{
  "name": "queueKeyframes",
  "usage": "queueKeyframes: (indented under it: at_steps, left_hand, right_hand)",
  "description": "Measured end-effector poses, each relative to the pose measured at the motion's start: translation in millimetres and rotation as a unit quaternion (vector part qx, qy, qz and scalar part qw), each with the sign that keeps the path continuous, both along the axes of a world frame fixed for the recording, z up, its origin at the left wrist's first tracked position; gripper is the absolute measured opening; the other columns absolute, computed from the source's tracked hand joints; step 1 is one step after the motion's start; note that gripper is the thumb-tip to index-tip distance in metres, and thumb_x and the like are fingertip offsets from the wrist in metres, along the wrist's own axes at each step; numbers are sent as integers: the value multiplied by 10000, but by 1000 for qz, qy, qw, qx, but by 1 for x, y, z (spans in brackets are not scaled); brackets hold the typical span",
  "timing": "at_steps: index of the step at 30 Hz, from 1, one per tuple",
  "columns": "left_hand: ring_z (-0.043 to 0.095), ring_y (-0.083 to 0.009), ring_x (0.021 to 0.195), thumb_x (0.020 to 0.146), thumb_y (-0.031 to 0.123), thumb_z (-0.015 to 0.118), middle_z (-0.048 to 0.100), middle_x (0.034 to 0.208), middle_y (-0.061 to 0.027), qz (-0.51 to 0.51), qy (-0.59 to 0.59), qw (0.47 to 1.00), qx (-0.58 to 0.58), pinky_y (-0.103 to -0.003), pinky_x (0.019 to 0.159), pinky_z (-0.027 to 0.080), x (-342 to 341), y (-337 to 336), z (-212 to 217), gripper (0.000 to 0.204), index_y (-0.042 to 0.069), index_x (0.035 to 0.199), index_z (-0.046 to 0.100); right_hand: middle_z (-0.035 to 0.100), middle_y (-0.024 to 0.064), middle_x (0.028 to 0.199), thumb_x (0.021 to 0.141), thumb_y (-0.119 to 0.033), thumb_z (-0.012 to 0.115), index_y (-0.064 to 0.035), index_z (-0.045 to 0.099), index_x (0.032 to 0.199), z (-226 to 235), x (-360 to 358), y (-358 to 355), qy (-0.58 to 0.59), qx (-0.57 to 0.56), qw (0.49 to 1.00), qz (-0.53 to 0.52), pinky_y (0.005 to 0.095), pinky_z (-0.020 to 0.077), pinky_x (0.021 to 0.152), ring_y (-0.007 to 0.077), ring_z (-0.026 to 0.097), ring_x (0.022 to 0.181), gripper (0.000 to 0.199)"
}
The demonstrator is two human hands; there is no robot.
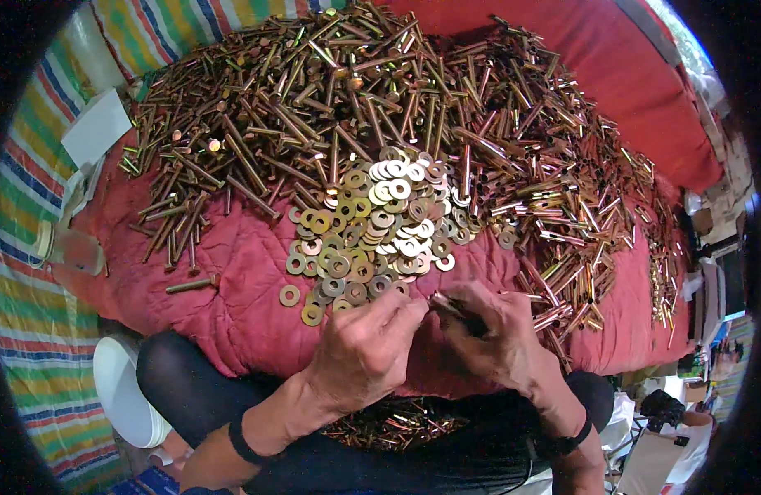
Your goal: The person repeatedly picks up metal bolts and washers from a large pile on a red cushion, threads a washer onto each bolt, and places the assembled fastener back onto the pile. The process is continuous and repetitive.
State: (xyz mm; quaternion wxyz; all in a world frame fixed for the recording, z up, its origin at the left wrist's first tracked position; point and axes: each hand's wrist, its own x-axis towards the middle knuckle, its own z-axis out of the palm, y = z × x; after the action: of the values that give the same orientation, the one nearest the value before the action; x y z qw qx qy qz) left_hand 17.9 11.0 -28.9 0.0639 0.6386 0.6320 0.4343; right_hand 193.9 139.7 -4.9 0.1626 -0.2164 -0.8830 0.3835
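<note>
My left hand (366, 351) is closed in a pinch at the near edge of a pile of flat metal washers (360, 235). What its fingertips hold, if anything, cannot be made out. Close beside it, my right hand (504, 342) has its fingers curled inward, slightly blurred. A small dark metal end shows by its fingertips, too unclear to name. Beyond the washers rises a large heap of brassy bolts (269, 124). Split metal sleeves (566, 214) lie heaped to the right of the washers.
Red padded cloth (240, 280) lies under the metal parts. One bolt (191, 285) rests apart at the left, near a clear jar (75, 250). More metal parts (397, 425) sit between my legs. A white bucket (129, 392) stands at lower left.
</note>
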Motion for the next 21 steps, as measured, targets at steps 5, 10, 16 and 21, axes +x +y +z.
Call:
queueKeyframes:
  at_steps: [5,10,16,21]
  left_hand:
    - [721,-161,703,917,1,754,760,885,-95,-2,-353,926,-136,-292,639,582,-17,-1,8,171,-24,1085,750]
    - [712,-109,711,951,1,734,742,892,-72,-62,-521,837,-156,-245,649,585,-15,1,11,173,-55,1114,733]
    - [741,-138,776,968,23,732,748,933,-88,-110,-582,787,-173,-250,716,600,6,1,4,206,-70,1151,707]
    - [744,-163,785,988,6,701,737,942,-106,-110,-588,789,-141,-281,727,610,2,-1,0,178,-75,1147,700]
  right_hand:
    - [746,98,919,1026,-155,666,-11,660,1217,25,1,10,44,-191,975,-106,300,548,673,148,704,796,239]
    - [745,121,999,1119,-322,546,-2,626,1129,15,-13,10,267,-348,877,-197,282,564,721,171,727,841,330]
    - [713,189,1123,1138,-357,468,-14,585,1159,-1,-24,3,380,-447,791,-175,441,571,974,298,731,1017,364]
    - [717,137,1085,1115,-377,537,9,650,1144,8,-20,-2,337,-443,810,-183,310,538,796,172,679,882,402]
